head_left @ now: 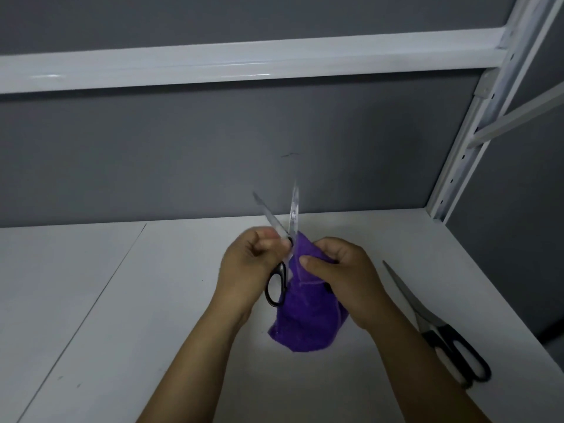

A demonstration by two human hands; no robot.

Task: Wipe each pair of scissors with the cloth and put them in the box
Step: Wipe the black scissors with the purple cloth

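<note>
Seen from the head camera, your left hand (248, 265) grips an open pair of scissors (293, 218) just below the pivot, fingers curled round the metal. The two blades are spread apart and point up toward the grey wall (183, 154), both blurred. One black handle loop hangs below your palm. Your right hand (346, 277) pinches a purple cloth (308, 319) just beside the scissors, thumb and fingers clamped on its upper fold. The rest of the cloth hangs down over the white shelf (137, 315). A second pair of scissors (430, 326) lies closed and flat on the shelf to your right, black handles nearest you, apart from both hands. A white rail (244, 64) crosses the wall above.
</note>
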